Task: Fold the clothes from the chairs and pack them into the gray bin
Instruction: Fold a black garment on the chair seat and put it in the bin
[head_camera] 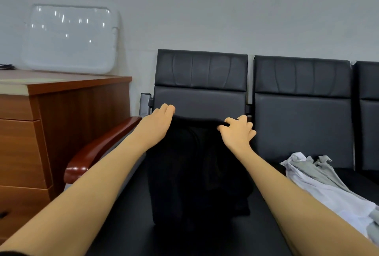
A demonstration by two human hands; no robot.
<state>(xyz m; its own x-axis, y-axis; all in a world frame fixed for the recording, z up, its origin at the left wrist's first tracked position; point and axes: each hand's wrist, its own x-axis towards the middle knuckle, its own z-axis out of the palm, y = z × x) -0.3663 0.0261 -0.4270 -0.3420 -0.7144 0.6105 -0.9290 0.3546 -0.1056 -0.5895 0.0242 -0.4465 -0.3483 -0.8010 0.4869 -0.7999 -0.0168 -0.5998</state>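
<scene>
A black garment point(196, 169) lies spread on the seat of the leftmost chair point(201, 83) of a row of dark padded chairs, and its far edge reaches the back edge of the seat, where the backrest begins. Both bare arms stretch forward over the seat. The left hand point(162, 120) holds the far left corner of the black garment; its fingers curl over the cloth edge, though the fingertips are hidden behind the fabric. The right hand point(238, 130) pinches the far right corner, with the thumb and fingers closed on a rolled fold of the cloth. Between the two hands the edge of the garment runs straight along the back of the seat. On the seat of the next chair point(303, 112), at its front right part, lies a crumpled heap of white and gray clothes point(320, 182), apart from the black garment. At the left edge of the first chair there is a reddish wooden armrest point(98, 149). Beside it stands a brown wooden cabinet point(61, 122), and a clear plastic lid point(69, 38) leans on the wall above the cabinet top.
</scene>
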